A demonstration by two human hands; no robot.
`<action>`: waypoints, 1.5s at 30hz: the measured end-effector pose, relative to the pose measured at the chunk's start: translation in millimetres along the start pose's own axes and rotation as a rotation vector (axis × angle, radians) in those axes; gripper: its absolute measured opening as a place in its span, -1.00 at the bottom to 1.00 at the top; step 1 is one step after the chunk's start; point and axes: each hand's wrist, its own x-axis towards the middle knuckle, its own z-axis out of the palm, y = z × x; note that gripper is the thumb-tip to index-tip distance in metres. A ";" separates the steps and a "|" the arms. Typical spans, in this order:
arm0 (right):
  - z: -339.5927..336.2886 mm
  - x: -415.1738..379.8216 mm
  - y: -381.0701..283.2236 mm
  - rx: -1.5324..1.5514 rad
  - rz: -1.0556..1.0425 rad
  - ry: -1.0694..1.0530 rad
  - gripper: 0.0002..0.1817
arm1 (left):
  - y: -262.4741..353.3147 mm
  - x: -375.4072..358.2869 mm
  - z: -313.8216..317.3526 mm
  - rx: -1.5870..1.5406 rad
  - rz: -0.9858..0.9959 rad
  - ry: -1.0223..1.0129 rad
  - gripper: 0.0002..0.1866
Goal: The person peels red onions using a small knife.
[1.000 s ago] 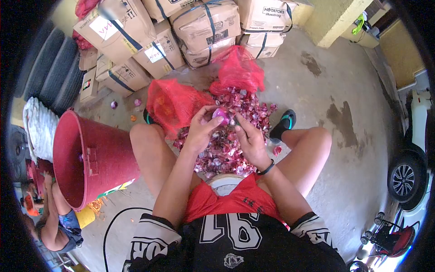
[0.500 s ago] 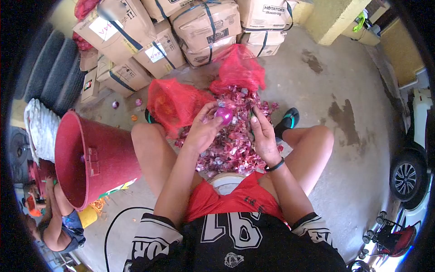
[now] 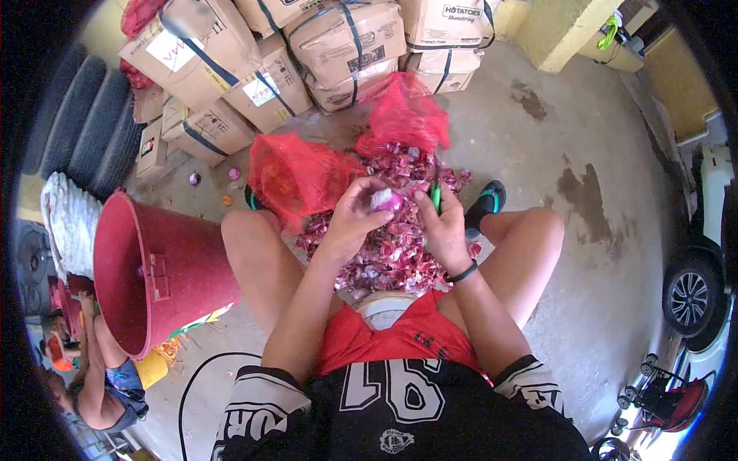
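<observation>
My left hand (image 3: 350,221) is closed around a red onion (image 3: 390,203), whose pale whitish patch faces up. Just to its right, my right hand (image 3: 444,229) grips a knife by its green handle (image 3: 436,197); the dark blade points away from me. The right thumb tip is close to the onion. Beneath both hands, a heap of purple onion skins (image 3: 400,257) covers the floor between my legs. Two red mesh sacks, a left one (image 3: 296,173) and a far one (image 3: 407,119), lie at the heap's far side.
A big red tub (image 3: 181,265) stands tilted open at my left knee. Strapped cardboard boxes (image 3: 346,46) are stacked ahead, with tyres (image 3: 77,115) to their left. Two loose onions (image 3: 234,174) lie on the floor. Another person (image 3: 104,384) sits at the far left.
My left hand has shifted slightly right and down, and the onion has turned to show its pale patch. My right hand has turned, bringing the green handle into fuller view.
</observation>
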 end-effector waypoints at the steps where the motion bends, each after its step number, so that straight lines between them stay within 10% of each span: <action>1: -3.4 3.5 3.6 0.043 0.026 0.018 -0.84 | -0.9 0.6 -0.8 -0.063 0.031 -0.016 -0.40; 16: -22.1 10.7 -6.2 0.105 -0.010 0.121 -0.93 | 12.9 1.0 -6.7 -0.440 -0.028 0.023 -0.60; 21: -28.6 5.8 11.0 -0.689 -0.280 -0.217 -0.29 | 7.4 2.4 -12.9 -0.417 -0.012 0.053 -0.61; 27: -24.0 7.2 12.3 -0.564 -0.388 -0.291 -0.40 | 6.6 -0.5 -17.2 -0.485 -0.019 0.004 -0.63; 45: -4.9 2.1 -5.3 0.090 0.190 -0.193 -0.80 | 11.8 -4.3 0.8 -0.329 -0.173 -0.046 -0.51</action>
